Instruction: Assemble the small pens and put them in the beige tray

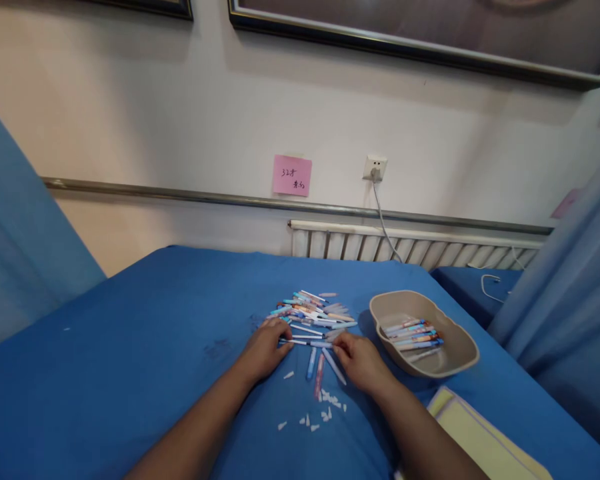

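Observation:
My left hand [266, 348] is closed, its fingertips pinching the end of a thin white pen refill [299, 342]. Opposite it, my right hand [361, 358] grips a pale pen barrel [321, 345], which lines up with the refill between the two hands. Whether the refill's tip sits inside the barrel is too small to tell. Just beyond the hands lies a pile of pens and pen parts [310, 309]. Nearer to me are a blue barrel [311, 363], a pink barrel [319, 375] and a pale barrel [335, 366], with several small white tips [325, 417] scattered below.
At the right stands a beige basin [463, 352] with several pens [415, 337] in it. A yellow sheet [480, 433] lies beside my right forearm. Blue cloth [130, 347] covers the table. Behind are a radiator [350, 243], a plugged-in cable [383, 213] and blue curtains [570, 287].

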{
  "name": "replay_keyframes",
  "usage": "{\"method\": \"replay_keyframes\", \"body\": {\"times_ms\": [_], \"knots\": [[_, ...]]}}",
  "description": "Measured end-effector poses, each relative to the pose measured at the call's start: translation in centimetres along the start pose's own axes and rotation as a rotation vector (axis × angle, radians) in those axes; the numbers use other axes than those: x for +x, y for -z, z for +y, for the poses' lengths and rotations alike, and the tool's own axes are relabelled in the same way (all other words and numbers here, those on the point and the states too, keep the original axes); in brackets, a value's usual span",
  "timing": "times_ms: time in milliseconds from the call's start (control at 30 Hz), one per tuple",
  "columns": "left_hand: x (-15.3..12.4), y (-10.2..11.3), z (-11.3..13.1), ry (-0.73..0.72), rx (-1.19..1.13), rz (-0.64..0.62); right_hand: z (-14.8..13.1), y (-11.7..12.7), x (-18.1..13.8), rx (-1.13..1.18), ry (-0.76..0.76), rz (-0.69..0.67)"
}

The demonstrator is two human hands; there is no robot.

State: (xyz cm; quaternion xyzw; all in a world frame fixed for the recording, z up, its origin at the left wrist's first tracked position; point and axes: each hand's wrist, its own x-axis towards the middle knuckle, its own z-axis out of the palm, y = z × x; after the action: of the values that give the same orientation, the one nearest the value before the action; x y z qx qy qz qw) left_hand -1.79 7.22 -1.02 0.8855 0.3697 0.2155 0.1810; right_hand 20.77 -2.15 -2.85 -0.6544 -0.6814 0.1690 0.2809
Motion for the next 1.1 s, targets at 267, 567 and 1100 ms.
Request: {"method": "replay_keyframes", "body": {"times_ms": [267,567,1100], "knots": [[-0.1,-0.1,0.6,-0.006,0.114,-0.056,-0.1,0.0,-0.1,0.001,-0.010,-0.016],[-0.1,-0.3,1.5,0.029,0.160,-0.049,-0.4,0.2,-0.1,0.003,-0.008,-0.028],[0.3,-0.4,0.7,0.074,0.072,0.057,-0.5,0.4,0.0,0.005,-0.012,-0.030]]}}
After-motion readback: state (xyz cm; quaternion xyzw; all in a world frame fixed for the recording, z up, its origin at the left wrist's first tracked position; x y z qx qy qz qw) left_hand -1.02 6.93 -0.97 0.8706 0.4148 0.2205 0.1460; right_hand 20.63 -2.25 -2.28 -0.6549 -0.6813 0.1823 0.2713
